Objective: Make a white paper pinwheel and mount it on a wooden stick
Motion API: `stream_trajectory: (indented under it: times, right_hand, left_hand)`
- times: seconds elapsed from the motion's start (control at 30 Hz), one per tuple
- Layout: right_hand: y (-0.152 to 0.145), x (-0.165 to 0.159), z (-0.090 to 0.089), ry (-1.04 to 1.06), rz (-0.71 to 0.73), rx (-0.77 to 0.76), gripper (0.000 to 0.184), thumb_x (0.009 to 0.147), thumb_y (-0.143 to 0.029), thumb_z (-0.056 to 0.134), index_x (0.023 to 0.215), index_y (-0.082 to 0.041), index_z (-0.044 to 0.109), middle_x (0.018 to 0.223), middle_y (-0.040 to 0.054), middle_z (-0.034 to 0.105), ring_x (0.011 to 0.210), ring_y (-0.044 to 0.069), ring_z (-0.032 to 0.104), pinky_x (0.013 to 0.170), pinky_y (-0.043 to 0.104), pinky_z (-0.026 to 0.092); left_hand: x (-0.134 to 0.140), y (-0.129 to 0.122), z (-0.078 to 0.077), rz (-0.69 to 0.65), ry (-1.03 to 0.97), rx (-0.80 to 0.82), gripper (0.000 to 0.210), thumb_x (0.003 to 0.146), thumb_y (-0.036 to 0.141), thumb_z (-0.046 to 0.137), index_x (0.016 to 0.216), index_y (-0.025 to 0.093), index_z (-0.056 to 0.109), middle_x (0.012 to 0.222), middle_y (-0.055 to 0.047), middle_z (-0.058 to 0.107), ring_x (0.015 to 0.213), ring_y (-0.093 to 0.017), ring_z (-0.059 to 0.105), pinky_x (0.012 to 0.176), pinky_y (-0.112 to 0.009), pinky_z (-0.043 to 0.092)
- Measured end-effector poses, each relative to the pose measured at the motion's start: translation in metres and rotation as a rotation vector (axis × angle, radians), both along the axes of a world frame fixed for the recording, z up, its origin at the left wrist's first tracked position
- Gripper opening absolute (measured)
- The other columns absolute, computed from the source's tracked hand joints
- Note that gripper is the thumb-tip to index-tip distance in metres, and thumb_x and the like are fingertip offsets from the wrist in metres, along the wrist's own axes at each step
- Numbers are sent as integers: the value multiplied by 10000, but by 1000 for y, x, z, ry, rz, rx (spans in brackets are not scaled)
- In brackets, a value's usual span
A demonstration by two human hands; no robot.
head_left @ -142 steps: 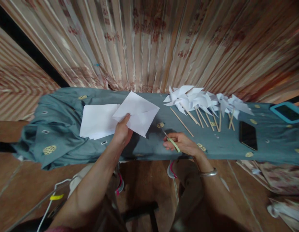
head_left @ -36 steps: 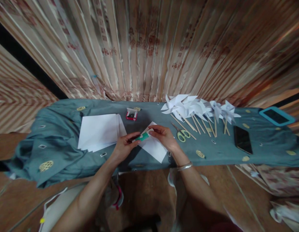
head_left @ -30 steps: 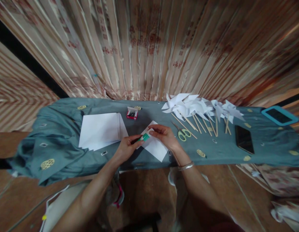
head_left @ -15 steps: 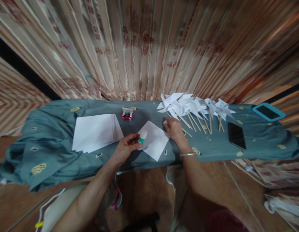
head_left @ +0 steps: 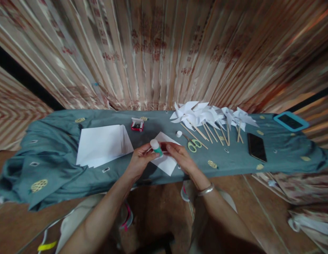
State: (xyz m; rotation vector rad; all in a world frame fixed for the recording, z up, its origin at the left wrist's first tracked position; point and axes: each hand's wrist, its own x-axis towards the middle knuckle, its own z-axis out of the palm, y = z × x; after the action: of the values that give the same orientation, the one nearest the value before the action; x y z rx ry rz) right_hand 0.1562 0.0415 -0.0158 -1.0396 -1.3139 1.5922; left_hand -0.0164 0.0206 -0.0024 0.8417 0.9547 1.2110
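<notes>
A white glue stick with a green band [head_left: 156, 148] tilts above a square sheet of white paper [head_left: 167, 165]. My left hand [head_left: 142, 155] is closed around it. The fingertips of my right hand [head_left: 178, 153] are closed at its lower end, and part of the tube is hidden there. Just beyond the paper stands a small white cap [head_left: 179, 134]. Beside the cap lie scissors with green-yellow handles [head_left: 193, 144].
To the left lies a stack of white paper [head_left: 100, 144], with a small red box [head_left: 137, 125] behind it. Several paper pinwheels [head_left: 190, 114] on sticks rest at the back right. A phone [head_left: 256, 147] and a blue-framed device [head_left: 291, 121] lie farther right on the green cloth [head_left: 58, 141].
My right hand has put the white cap down near the scissors and moved left to the glue stick. My left hand has brought the glue stick slightly right, over the paper.
</notes>
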Motion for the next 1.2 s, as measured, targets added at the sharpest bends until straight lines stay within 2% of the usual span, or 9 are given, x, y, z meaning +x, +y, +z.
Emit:
stream_trajectory:
  times: [0.17, 0.3, 0.4, 0.53, 0.63, 0.77, 0.87, 1.0, 1.2]
  right_hand:
    - [-11, -8, 9, 196, 75, -219, 448, 600, -479, 873, 963, -238, 769, 960, 15, 756, 837, 133, 672, 816, 270, 529]
    - [-4, 4, 11, 231, -24, -245, 426, 536, -409, 912, 896, -230, 775, 879, 3, 758, 728, 112, 661, 779, 268, 538]
    - [5, 25, 14, 169, -179, -151, 414, 539, -411, 902, 892, -241, 768, 833, -2, 753, 694, 123, 652, 753, 292, 550]
    - [14, 54, 19, 57, -355, -20, 382, 549, -391, 882, 875, -243, 750, 873, 7, 752, 760, 159, 667, 779, 333, 560]
    - [15, 63, 19, -7, -420, 23, 371, 566, -446, 856, 836, -225, 730, 828, 14, 736, 699, 150, 644, 708, 316, 560]
    - [16, 59, 11, -131, -408, 89, 408, 650, -569, 773, 780, -198, 662, 713, 10, 693, 610, 139, 617, 605, 280, 529]
    - [16, 50, 5, -255, -344, 171, 441, 737, -628, 678, 817, -198, 618, 647, 5, 668, 586, 154, 627, 569, 274, 508]
    - [15, 40, 1, -469, -268, 302, 396, 838, -585, 596, 905, -195, 615, 681, 18, 685, 601, 160, 631, 582, 271, 491]
    - [11, 29, 10, -700, -188, 439, 298, 899, -487, 555, 925, -196, 613, 693, 13, 668, 631, 157, 626, 583, 252, 438]
  left_hand:
    - [5, 1, 3, -20, -37, -4, 350, 513, 271, 894, 836, 196, 781, 805, -18, 752, 801, -186, 661, 881, -357, 492]
    - [3, 6, -3, -11, 6, 31, 381, 562, 310, 873, 913, 199, 774, 934, -47, 765, 954, -231, 673, 987, -401, 455]
    - [-3, 9, -16, 39, 223, 126, 422, 651, 344, 807, 1046, 207, 745, 1127, -72, 734, 1118, -267, 633, 1071, -452, 405]
    - [-9, 6, -38, -58, 787, 429, 392, 819, 298, 641, 1194, 195, 686, 1300, -124, 652, 1251, -281, 558, 1114, -493, 377]
    - [-4, -3, -46, -163, 1073, 630, 397, 895, 285, 560, 1268, 173, 636, 1360, -161, 604, 1339, -301, 480, 1123, -541, 360]
    - [8, -14, -44, -256, 1402, 758, 443, 932, 339, 551, 1364, 240, 560, 1500, -144, 472, 1458, -343, 296, 1158, -656, 170]
    - [13, -17, -42, -311, 1490, 790, 479, 938, 395, 540, 1397, 256, 526, 1522, -156, 438, 1462, -353, 283, 1148, -667, 164]
    - [14, -16, -44, -297, 1547, 764, 480, 928, 430, 548, 1380, 269, 542, 1504, -168, 455, 1444, -376, 312, 1130, -672, 199]
    - [14, -16, -47, -293, 1565, 765, 458, 925, 439, 548, 1347, 263, 566, 1506, -165, 450, 1444, -378, 310, 1133, -651, 211]
